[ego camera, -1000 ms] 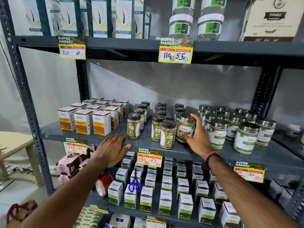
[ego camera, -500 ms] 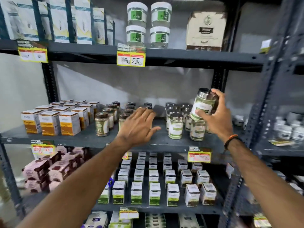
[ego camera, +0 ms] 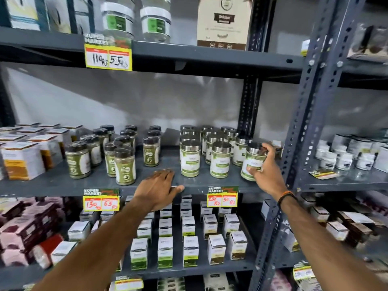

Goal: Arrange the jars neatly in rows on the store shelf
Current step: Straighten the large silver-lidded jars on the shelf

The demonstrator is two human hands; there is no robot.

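Observation:
On the grey middle shelf (ego camera: 52, 185) stand two groups of jars. Several silver-lidded jars with white and green labels (ego camera: 190, 158) form rows at the right. Several black-lidded jars of green powder (ego camera: 125, 165) stand loosely at the left. My right hand (ego camera: 265, 173) grips one silver-lidded jar (ego camera: 253, 159) at the right end of the front row, slightly tilted, its base at the shelf. My left hand (ego camera: 159, 189) lies flat on the shelf's front edge, fingers spread, holding nothing.
Orange and white boxes (ego camera: 23, 160) fill the shelf's left end. A perforated steel upright (ego camera: 315, 114) stands just right of my right hand. Small white boxes (ego camera: 190, 250) fill the shelf below, white tubs (ego camera: 344, 160) the neighbouring rack. Yellow price tags (ego camera: 222, 199) hang on the edge.
My right hand has brought the raised silver-lidded jar down to the front row's right end. My left hand has slid from the dark jars to the shelf's front edge.

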